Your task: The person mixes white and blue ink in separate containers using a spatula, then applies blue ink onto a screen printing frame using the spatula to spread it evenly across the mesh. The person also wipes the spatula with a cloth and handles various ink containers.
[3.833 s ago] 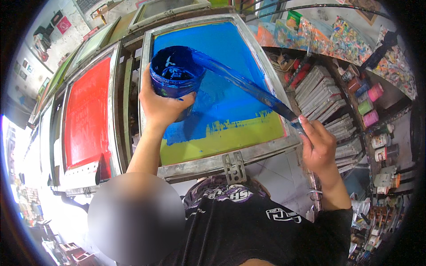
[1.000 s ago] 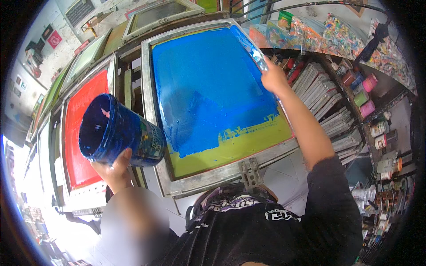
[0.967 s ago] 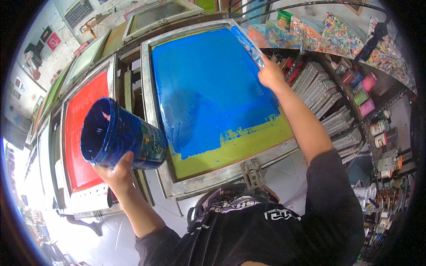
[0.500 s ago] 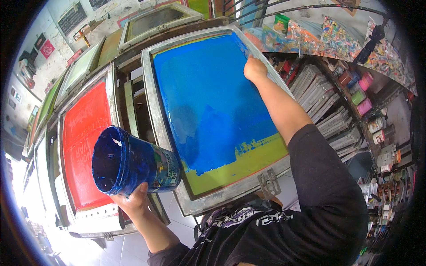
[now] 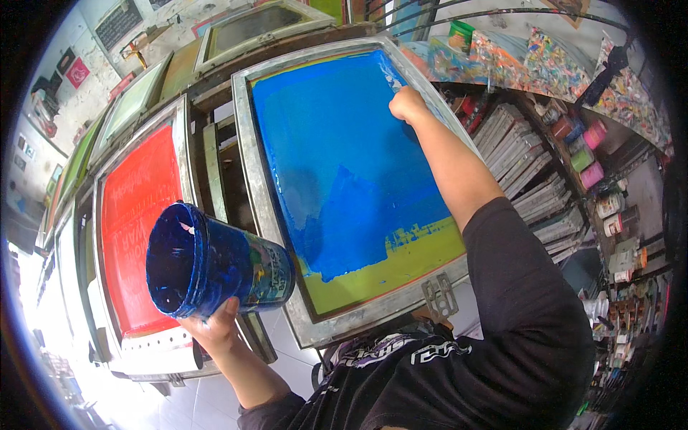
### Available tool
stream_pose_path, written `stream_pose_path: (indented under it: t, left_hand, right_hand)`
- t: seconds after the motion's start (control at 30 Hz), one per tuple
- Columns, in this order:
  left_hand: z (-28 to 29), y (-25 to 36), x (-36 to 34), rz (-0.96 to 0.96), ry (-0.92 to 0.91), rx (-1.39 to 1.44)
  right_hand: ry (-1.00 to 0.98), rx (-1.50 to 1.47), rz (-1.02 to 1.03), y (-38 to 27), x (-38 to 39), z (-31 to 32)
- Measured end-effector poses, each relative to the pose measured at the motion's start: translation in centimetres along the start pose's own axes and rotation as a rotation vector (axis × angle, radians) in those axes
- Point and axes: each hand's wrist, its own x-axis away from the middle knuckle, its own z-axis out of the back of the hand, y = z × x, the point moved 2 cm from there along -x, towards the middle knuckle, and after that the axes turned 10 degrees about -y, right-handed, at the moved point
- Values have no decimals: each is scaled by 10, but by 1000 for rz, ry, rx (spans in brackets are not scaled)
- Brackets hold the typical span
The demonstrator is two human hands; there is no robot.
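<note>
My left hand (image 5: 215,326) is closed round the lower part of an ink-smeared blue bucket (image 5: 244,265), held tilted at the lower left with its dark opening facing left. My right hand (image 5: 407,106) is closed on a blue-smeared flat scraper (image 5: 393,77) at the upper right inside a metal-framed screen (image 5: 244,129). Blue ink (image 5: 330,136) covers most of this screen, with an uneven lower edge above a yellow-green strip (image 5: 358,287). The scraper is mostly hidden by my hand and the ink.
A red-inked screen (image 5: 136,179) lies to the left, and other screens (image 5: 251,32) stand behind. At right are stacked grey frames (image 5: 512,150), small ink pots (image 5: 591,154) and paint-splattered sheets (image 5: 545,68). A metal clamp (image 5: 438,297) sits on the screen's near edge.
Since the oldest frame, the bucket has moved down-left and tipped sideways. Over the last second my right hand has moved up and left along the screen's right side with the scraper.
</note>
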Motion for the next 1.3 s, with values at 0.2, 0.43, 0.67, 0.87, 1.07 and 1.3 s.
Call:
stream_pose_path:
  t: [0.2, 0.43, 0.67, 0.87, 1.07, 1.3]
  left_hand:
    - [-9, 3, -1, 3, -5, 36]
    - [-8, 0, -3, -18, -21, 33]
    - [-8, 2, -5, 18, -32, 32]
    - [-5, 2, -4, 0, -13, 54]
    - [-1, 5, -2, -12, 9, 27]
    - [6, 9, 4, 13, 22, 0]
  right_hand:
    - [-22, -9, -19, -8, 8, 5]
    - [-9, -30, 5, -10, 14, 6]
    - [-34, 10, 40, -17, 11, 1]
    - [-54, -9, 71, -37, 8, -11]
    - [-83, 5, 166, -63, 15, -20]
    - [-135, 88, 315, -98, 34, -35]
